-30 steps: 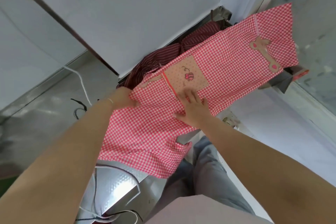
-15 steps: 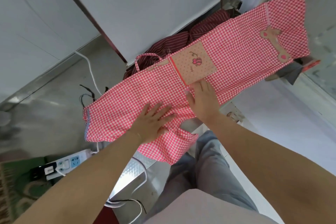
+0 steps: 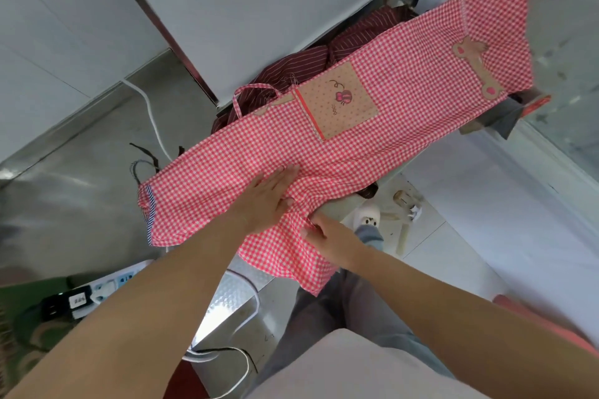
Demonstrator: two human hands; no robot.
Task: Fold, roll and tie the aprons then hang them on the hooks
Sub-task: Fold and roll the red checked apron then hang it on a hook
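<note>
Folding the checked apron (image 3: 372,113) lying across mid-frame: my left hand (image 3: 269,201) presses flat, fingers straight; my right hand (image 3: 327,233) pinches the hanging edge, next lifting it over.

Matt checked cotton-like cloth in the apron (image 3: 372,126) under both hands; beneath it brushed, glossy steel on the counter (image 3: 81,197); beyond, striped woven cloth (image 3: 291,71)

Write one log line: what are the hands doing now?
left hand: flat on pink apron | right hand: pinching apron's near edge | step: folding
</note>
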